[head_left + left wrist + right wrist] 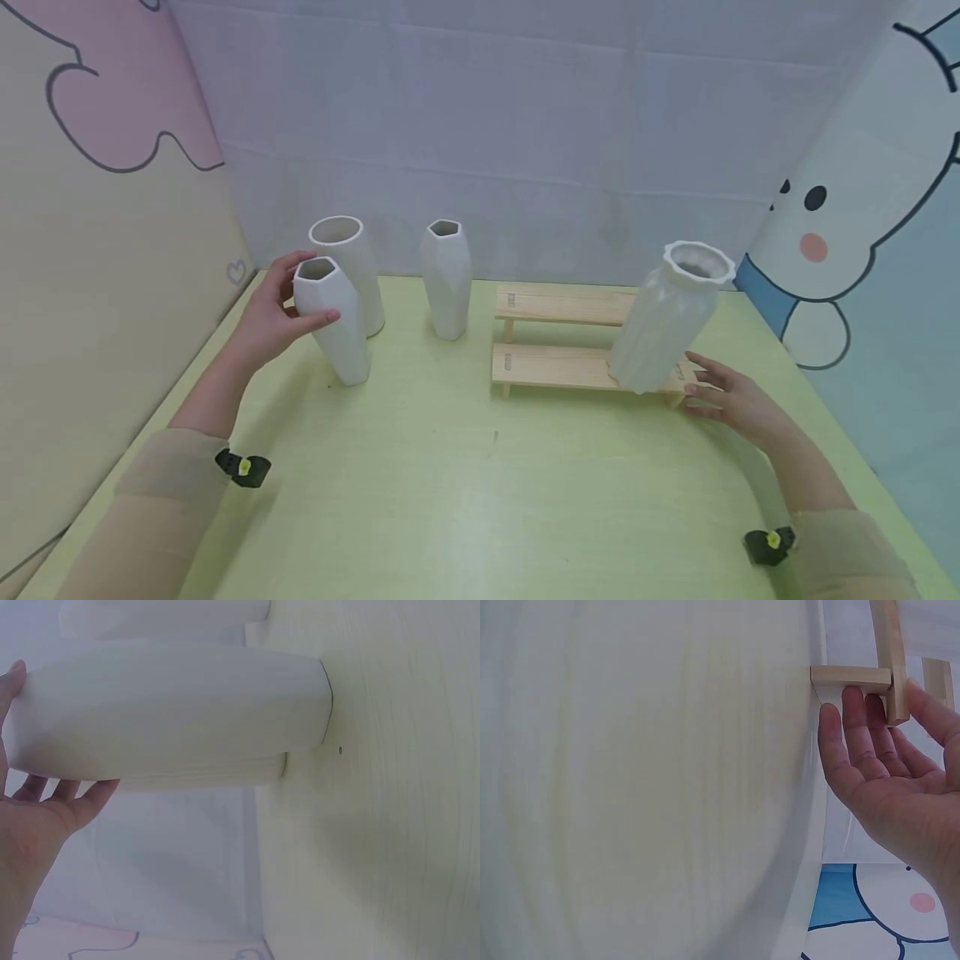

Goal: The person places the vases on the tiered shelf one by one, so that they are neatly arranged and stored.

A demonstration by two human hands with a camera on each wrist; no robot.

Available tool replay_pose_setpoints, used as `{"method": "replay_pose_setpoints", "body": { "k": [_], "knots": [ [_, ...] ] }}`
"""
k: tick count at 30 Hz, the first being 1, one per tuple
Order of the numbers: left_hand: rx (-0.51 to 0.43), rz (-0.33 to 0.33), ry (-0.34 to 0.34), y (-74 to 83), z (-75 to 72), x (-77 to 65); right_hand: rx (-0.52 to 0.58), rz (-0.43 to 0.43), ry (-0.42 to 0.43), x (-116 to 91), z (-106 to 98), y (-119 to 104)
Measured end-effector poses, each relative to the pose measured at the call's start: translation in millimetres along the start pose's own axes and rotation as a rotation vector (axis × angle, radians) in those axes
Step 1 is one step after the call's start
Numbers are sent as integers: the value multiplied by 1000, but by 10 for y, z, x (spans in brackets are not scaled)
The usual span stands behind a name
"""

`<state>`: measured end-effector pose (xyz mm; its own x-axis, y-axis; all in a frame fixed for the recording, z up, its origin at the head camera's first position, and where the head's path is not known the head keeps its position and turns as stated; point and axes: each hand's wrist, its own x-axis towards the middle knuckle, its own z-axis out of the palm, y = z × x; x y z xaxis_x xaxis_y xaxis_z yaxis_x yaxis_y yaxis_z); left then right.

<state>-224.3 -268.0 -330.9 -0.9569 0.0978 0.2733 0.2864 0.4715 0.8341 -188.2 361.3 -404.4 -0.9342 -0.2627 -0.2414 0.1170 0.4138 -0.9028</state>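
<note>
My left hand (270, 312) grips a white faceted vase (337, 321) near its angular rim, with the thumb on the near side and fingers round the far left side. In the left wrist view the same vase (180, 712) stretches sideways, its base close to the tabletop. At the right, my right hand (738, 404) holds the right end of a two-step wooden stand (555, 367). The right wrist view shows the thumb against the plank (891, 660) and the fingers beneath it, beside a short leg (851, 676). A white vase with a wavy rim (663, 325) stands on the lower step.
Behind the gripped vase stands a white round-mouthed vase (367, 275). Another faceted white vase (447, 283) is between it and the stand. All are on a pale yellow-green table (480, 500), with a white cloth backdrop (487, 125) behind and cartoon-printed panels at both sides.
</note>
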Motion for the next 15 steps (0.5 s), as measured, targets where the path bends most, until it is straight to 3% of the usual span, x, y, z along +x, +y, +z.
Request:
{"method": "replay_pose_setpoints", "body": {
  "k": [7,15],
  "knots": [
    [10,-19,19,28,8,15,-14,-7,8,-8,4,-14],
    [24,-92,36,97,2,9,-12,-16,14,-2,26,-45]
  ]
}}
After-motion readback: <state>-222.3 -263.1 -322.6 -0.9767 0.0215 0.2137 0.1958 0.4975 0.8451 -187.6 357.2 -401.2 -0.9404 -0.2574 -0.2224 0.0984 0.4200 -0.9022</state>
